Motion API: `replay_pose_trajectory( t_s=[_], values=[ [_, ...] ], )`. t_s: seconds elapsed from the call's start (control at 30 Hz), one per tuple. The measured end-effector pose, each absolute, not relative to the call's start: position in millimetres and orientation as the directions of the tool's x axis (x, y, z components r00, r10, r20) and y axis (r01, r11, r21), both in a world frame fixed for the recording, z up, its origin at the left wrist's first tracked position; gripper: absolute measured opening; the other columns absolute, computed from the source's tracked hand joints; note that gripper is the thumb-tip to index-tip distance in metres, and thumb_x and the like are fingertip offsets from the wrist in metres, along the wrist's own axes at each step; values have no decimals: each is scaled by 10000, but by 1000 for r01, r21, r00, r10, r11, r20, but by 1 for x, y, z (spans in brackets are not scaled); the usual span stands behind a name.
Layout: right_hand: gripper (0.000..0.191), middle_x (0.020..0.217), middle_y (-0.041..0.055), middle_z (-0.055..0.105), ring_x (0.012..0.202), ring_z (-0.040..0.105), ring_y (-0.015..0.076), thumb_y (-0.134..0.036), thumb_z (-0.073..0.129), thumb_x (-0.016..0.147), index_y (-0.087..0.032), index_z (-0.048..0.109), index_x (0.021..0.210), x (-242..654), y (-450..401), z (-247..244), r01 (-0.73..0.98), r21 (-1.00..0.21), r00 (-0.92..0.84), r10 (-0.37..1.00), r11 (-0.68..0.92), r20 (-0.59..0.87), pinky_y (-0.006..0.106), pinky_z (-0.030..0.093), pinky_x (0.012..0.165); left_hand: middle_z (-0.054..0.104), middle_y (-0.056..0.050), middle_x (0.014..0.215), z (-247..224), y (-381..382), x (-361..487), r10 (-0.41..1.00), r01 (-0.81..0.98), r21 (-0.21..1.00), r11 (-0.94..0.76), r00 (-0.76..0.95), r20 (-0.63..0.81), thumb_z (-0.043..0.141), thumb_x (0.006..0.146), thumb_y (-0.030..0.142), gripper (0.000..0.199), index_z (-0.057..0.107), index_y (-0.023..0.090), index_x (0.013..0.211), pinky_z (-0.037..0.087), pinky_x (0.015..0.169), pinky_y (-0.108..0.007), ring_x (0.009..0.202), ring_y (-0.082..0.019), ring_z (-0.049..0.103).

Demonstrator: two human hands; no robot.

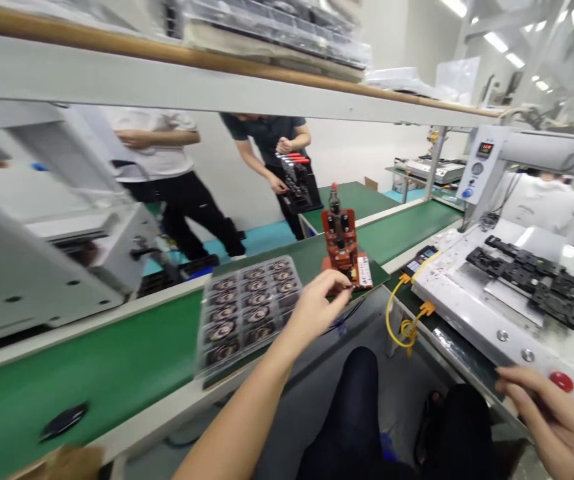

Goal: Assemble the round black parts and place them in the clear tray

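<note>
My left hand (319, 303) reaches forward with thumb and forefinger pinched on a small dark part (349, 287), too small to name. Those fingertips are at the front of a red toggle-clamp fixture (339, 233), which stands upright with a white label (365, 271) at its base. Left of this hand lies a clear plastic tray (201, 333), its compartments holding several round dark parts with coppery rings. My right hand (551, 417) hovers by the front edge of a white machine (459, 293), thumb and forefinger tips together; blur hides anything between them.
Black fixtures (531, 273) and a red button (561, 381) are on the machine. A yellow cable (389, 320) loops off its corner. A dark oval object (64, 421) lies on the green belt (141, 360). Two people stand beyond, one holding a black tray (304, 193). A shelf (167, 83) crosses overhead.
</note>
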State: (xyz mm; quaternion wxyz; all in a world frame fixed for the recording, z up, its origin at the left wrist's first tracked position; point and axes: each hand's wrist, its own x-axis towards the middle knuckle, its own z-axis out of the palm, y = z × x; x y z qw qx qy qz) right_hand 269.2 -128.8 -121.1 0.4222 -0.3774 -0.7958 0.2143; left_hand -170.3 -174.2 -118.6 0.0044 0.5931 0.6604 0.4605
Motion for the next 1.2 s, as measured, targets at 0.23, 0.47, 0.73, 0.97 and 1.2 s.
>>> replay_pose_trajectory(
  t_s=[0.23, 0.47, 0.73, 0.97, 1.2],
  values=[
    [525, 1108, 65, 753, 861, 714, 213, -387, 808, 940, -252, 653, 1422, 200, -102, -90, 144, -839, -482, 778, 525, 404, 338, 622, 748, 764, -127, 1102, -92, -119, -44, 329, 540, 39, -841, 451, 830, 578, 1047, 110, 148, 647, 194, 1148, 642, 885, -325, 1017, -214, 757],
    [354, 840, -10, 675, 682, 615, 160, -340, 845, 885, -226, 738, 1203, 220, -97, -82, 162, -857, -372, 834, 490, 407, 308, 556, 646, 766, -118, 1065, -76, -92, -8, 255, 459, -26, -888, 538, 803, 517, 1074, 118, 158, 662, 176, 1099, 634, 870, -306, 980, -216, 753],
    [352, 809, -9, 660, 684, 616, 171, -317, 852, 816, -225, 752, 1142, 264, -85, -82, 323, -817, -233, 877, 478, 421, 310, 528, 645, 713, -107, 1165, -77, -62, 39, 336, 364, 128, -923, 596, 729, 500, 1059, 102, 216, 637, 209, 1187, 616, 940, -324, 1056, -216, 725],
    [349, 725, -17, 616, 631, 552, 169, -391, 830, 787, -188, 737, 1055, 347, -66, -74, 427, -830, 68, 902, 359, 426, 318, 506, 615, 586, -164, 1449, -33, 45, 104, 629, 456, 437, -775, 619, 470, 710, 984, 387, 633, 462, 215, 1540, 544, 1120, -453, 1266, -293, 645],
    [400, 808, 29, 691, 678, 590, 190, -460, 830, 847, -191, 738, 1128, 391, -93, -57, 462, -824, 210, 863, 328, 460, 333, 536, 616, 740, -163, 1215, -14, 138, 184, 692, 623, 328, -710, 702, 167, 824, 815, 515, 469, 792, 147, 1103, 514, 1049, -399, 1221, -367, 657]
  ],
)
